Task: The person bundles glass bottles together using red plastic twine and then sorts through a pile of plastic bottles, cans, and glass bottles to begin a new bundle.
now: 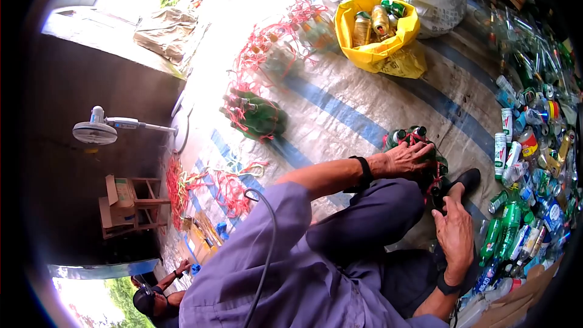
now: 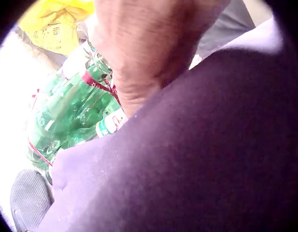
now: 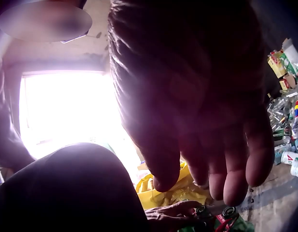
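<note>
A bundle of green bottles (image 1: 442, 163) bound with red cord stands by the person's shoe; it also shows in the left wrist view as green bottles (image 2: 74, 108). Across its upper side rests the left hand (image 1: 404, 159), fingers spread and reaching over the bottles. In the left wrist view the left hand (image 2: 149, 53) hides its own fingertips. Beside the bundle, the right hand (image 1: 455, 231) is held with fingers extended and holds nothing visible. The right wrist view shows the right palm (image 3: 197, 106) above the bottle tops (image 3: 229, 211), with the fingers slightly bent.
A yellow bag (image 1: 410, 61) of cans stands beyond the bundle. Another green bottle bundle (image 1: 261, 118) and red cords (image 1: 231, 191) lie on the striped sheet. Loose bottles and cans (image 1: 528, 146) are heaped at the right. A fan (image 1: 96, 132) and another person (image 1: 159, 300) are at the left.
</note>
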Tool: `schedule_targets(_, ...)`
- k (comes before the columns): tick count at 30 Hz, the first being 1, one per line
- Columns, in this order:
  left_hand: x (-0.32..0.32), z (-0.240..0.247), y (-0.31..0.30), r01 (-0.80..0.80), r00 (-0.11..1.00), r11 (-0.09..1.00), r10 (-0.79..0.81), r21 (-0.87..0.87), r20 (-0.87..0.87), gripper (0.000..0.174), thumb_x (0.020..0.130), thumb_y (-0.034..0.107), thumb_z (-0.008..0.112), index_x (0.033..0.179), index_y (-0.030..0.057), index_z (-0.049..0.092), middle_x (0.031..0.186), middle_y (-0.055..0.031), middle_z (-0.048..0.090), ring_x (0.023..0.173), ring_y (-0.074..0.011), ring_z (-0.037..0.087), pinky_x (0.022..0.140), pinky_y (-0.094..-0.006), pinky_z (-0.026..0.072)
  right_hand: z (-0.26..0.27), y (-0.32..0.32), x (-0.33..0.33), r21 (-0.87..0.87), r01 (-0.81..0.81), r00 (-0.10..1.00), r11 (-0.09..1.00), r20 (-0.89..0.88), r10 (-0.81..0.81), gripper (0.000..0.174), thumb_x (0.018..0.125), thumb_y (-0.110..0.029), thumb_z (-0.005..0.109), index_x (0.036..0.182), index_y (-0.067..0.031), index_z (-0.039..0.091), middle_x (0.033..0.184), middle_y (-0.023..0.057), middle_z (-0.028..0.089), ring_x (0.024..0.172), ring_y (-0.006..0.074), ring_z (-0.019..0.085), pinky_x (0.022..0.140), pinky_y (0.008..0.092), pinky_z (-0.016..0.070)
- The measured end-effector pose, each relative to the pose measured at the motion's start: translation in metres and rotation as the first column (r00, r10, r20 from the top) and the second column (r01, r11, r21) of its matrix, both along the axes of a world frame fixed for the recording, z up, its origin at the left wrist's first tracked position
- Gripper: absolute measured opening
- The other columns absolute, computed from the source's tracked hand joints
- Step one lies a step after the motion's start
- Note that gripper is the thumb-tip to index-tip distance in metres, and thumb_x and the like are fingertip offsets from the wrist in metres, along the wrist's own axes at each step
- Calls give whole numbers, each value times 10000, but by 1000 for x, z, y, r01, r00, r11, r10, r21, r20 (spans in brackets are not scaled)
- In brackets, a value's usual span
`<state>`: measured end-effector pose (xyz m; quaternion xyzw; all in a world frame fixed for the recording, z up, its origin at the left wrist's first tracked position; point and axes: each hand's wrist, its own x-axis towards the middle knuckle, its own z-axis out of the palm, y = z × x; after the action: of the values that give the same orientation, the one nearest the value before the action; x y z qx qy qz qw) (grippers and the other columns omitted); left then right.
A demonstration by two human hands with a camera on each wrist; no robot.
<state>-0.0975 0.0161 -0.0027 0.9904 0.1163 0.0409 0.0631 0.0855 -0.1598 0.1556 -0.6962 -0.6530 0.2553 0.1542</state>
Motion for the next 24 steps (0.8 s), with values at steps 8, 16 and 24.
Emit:
schedule_targets(8, 17, 9, -2, -142, 955, 987, 116, -76, -274, 378, 744, 398, 650, 979, 121, 755, 1509, -257, 303, 1232, -422, 429, 851, -481, 497, -2, 3, -3, -33, -6, 999, 999, 32, 7, 345, 858, -100, 677, 1150, 51, 574, 980, 239, 644, 777, 383, 639, 710, 453, 492)
schedule_targets(16, 16, 0, 0, -150, 958, 984, 120, -95, -261, 378, 764, 416, 646, 931, 101, 773, 1523, -244, 293, 1183, -443, 451, 834, -461, 522, 4, 10, -8, -98, 4, 999, 995, 34, -1, 353, 858, -124, 682, 1146, 50, 575, 1006, 243, 642, 851, 409, 630, 747, 470, 490)
schedule_targets(24, 14, 5, 2, -175, 968, 961, 129, -213, -217, 302, 694, 333, 723, 848, 78, 768, 1504, -258, 310, 1217, -381, 443, 796, -436, 532, 4, 15, -12, -135, -12, 998, 991, 56, 19, 363, 858, -155, 687, 1138, 43, 569, 990, 237, 639, 907, 422, 619, 765, 477, 490)
